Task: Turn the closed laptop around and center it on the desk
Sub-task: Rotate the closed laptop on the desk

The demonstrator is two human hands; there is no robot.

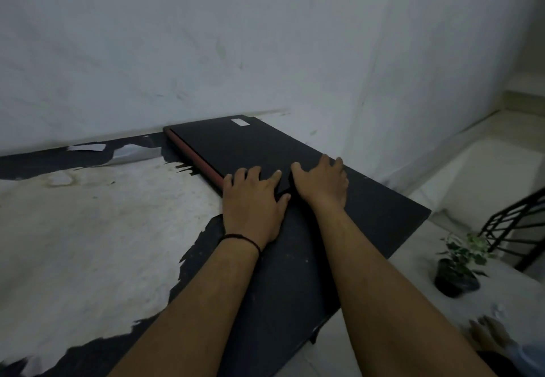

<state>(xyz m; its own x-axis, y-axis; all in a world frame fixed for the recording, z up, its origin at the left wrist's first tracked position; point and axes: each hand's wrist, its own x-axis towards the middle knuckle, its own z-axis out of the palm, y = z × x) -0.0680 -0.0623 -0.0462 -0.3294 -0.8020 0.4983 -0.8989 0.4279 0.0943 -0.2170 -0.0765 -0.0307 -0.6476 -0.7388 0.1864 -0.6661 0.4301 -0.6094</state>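
Observation:
A closed black laptop (236, 143) with a red strip along its left edge and a white sticker at its far corner lies at the desk's far right end, against the wall. My left hand (253, 199) rests flat on its near left corner, fingers spread. My right hand (323, 183) lies on its near right part, fingers curled over the right edge. The desk (97, 223) has a dark top whose covering has peeled to a pale surface over most of its left side.
A white wall (265, 37) stands right behind the desk. The desk's right edge (413, 229) drops to a pale floor. A small potted plant (457, 267) and a black metal railing (519, 229) stand at the lower right. A foot (489, 335) shows below.

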